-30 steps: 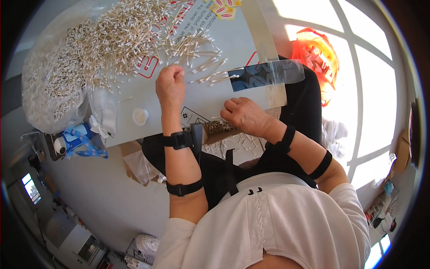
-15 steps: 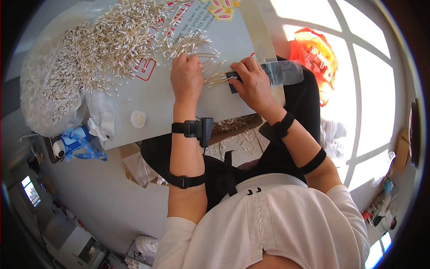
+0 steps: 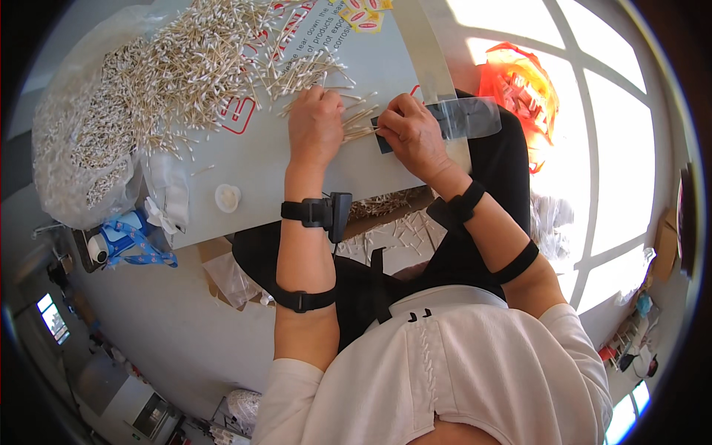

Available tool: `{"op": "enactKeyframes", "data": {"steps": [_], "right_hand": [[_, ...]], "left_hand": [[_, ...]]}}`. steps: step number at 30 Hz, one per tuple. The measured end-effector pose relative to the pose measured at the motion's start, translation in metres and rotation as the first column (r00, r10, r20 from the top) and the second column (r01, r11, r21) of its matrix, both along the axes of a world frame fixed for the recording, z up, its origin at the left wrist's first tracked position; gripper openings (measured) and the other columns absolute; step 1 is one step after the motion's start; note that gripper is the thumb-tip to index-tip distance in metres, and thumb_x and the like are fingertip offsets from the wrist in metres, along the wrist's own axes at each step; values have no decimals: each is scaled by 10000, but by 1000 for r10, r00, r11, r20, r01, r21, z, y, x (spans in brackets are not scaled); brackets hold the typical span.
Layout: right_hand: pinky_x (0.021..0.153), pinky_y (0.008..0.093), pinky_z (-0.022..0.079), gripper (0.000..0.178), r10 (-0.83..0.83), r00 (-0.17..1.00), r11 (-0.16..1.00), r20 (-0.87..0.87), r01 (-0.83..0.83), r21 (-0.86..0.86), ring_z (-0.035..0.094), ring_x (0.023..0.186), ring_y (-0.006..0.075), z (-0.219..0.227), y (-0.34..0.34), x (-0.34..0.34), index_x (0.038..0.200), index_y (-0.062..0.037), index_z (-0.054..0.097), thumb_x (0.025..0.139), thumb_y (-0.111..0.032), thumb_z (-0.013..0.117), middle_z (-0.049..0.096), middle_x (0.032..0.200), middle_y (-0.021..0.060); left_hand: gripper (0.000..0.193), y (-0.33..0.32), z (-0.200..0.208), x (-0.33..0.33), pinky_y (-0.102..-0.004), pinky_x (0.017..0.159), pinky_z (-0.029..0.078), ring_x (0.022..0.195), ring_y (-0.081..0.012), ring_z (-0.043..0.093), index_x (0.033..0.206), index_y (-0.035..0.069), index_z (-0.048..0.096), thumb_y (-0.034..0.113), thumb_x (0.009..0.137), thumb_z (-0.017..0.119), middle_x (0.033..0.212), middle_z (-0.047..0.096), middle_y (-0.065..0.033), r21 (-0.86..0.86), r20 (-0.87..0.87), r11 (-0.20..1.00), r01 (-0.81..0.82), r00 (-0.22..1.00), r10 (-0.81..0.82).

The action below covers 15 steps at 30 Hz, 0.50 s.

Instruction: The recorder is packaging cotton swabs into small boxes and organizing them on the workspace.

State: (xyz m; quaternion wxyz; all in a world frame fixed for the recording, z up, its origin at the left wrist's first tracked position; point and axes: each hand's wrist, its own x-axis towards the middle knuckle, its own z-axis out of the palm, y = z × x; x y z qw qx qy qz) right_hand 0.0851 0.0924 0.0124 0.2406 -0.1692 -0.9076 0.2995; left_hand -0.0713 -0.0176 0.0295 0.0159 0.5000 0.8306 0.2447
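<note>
My left hand [image 3: 316,127] is closed with its fingers curled at the near edge of a loose cluster of cotton swabs [image 3: 311,74]. One swab tip pokes out above its knuckles. Between both hands lies a small bunch of cotton swabs [image 3: 359,130], roughly side by side. My right hand [image 3: 412,139] pinches the right ends of these swabs between thumb and fingers. Beneath that hand a dark flat strip [image 3: 386,144] lies on the table, and a clear plastic sleeve [image 3: 478,117] extends from it past the table's right edge. Fingertip detail of my left hand is hidden.
A large heap of cotton swabs [image 3: 185,67] spills from a clear bag [image 3: 55,163] at the left. Yellow packets [image 3: 365,21] lie at the far edge. Nearer are a small white dish [image 3: 228,198] and a blue strap [image 3: 148,258]. A red bag [image 3: 519,81] stands right.
My left hand has shifted slightly right and toward me. My right thumb and fingers have drawn together at the swab ends. The dark strip and sleeve have moved slightly left.
</note>
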Motion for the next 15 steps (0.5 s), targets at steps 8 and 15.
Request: {"op": "enactKeyframes", "data": {"steps": [8, 15], "right_hand": [[692, 381, 478, 130, 93, 995, 996, -24, -93, -8, 561, 804, 270, 1, -1, 1, 754, -73, 578, 702, -72, 697, 506, 842, 70], [707, 368, 485, 123, 65, 995, 995, -69, -70, -74, 577, 824, 272, -3, 1, 5, 767, -74, 583, 710, -60, 692, 534, 878, 66]], "left_hand": [[109, 1, 2, 2, -408, 758, 474, 880, -310, 570, 815, 58, 593, 23, 760, 681, 835, 577, -87, -20, -49, 1000, -7, 999, 6], [130, -24, 2, 4, -401, 708, 486, 865, -282, 578, 821, 58, 587, -27, 736, 635, 845, 581, -68, 114, 97, 963, -245, 967, 234]]}}
